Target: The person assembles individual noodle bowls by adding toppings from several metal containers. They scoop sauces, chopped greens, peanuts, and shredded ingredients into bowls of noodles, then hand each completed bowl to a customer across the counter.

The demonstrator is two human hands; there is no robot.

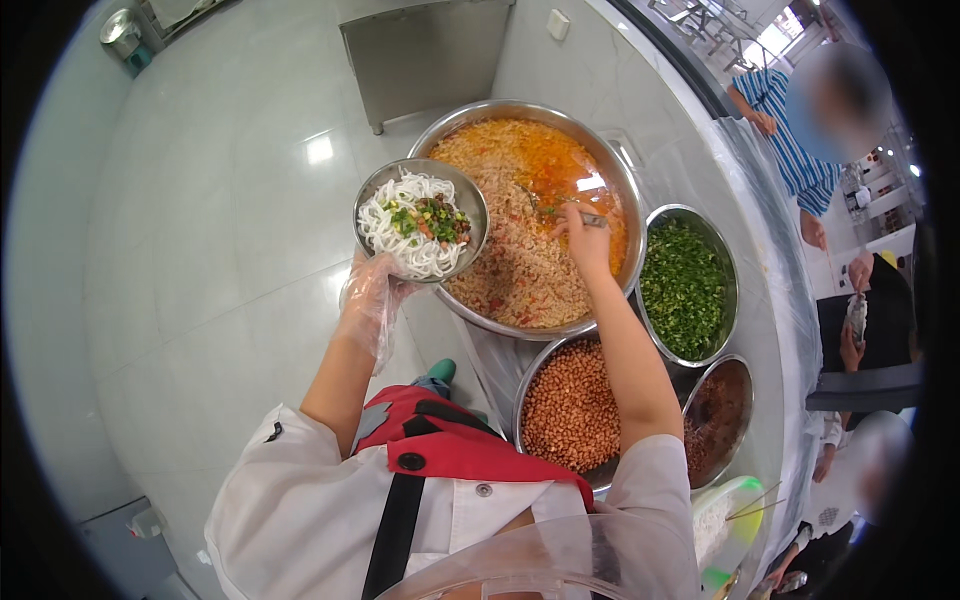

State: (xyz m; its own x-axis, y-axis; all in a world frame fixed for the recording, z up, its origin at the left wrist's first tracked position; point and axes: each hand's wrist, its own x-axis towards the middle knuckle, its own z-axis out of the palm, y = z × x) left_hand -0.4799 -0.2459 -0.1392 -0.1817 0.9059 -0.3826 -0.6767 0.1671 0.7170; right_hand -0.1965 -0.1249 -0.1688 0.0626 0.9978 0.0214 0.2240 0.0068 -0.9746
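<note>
My left hand point(375, 290), in a clear plastic glove, is closed on the near rim of a metal bowl point(363, 190). White rice noodles point(395, 220) fill it, topped with chopped green onion and brown bits. The bowl is held level, overlapping the left edge of a large steel basin point(470, 318). Inside the basin is a chunky minced sauce point(530, 285) with orange oil pooled at the far right. Over that sauce, my bare right hand point(583, 238) grips the flat handle of a metal spoon point(594, 220). The spoon's far end dips into the sauce, partly hidden.
Right of the basin stands a bowl of chopped greens point(685, 285). Nearer are a bowl of peanuts point(570, 405), a bowl of dark brown sauce point(720, 410) and a green-rimmed container point(735, 510). A plastic-covered barrier point(765, 230) separates several people. A steel cabinet point(425, 60) stands beyond.
</note>
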